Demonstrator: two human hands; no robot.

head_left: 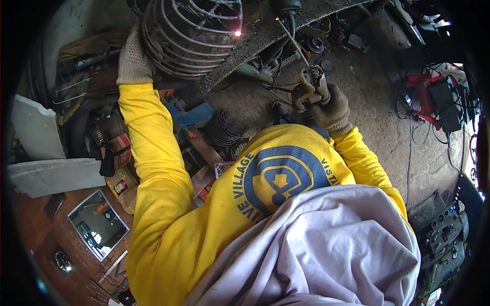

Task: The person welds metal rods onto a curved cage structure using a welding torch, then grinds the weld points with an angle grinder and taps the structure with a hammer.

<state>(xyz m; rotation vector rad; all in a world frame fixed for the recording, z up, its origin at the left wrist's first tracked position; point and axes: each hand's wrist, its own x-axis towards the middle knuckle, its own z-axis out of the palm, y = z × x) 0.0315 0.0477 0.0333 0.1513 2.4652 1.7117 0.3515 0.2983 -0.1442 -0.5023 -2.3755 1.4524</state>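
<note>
Gloved in beige knit, my left hand (135, 58) grips the left side of a round metal wire cage (149, 41), made of curved rings, at the top of the view. Some of its fingers are hidden by the rings. An orange-white spot glows on the cage's right edge. My right hand (332, 111), also gloved, is closed around a worn welding electrode holder (312, 87). A thin welding rod (293, 43) slants up and left from its jaws, its tip glowing small and red. Rod tip and glowing spot are apart.
Beneath the cage runs a rough dark metal bench edge (217, 76). A blue tool (196, 115), a wire coil (227, 127) and boxes lie below. On the right stand a red machine (421, 99) with trailing cables (410, 158) and a dark engine-like metal part (441, 245).
</note>
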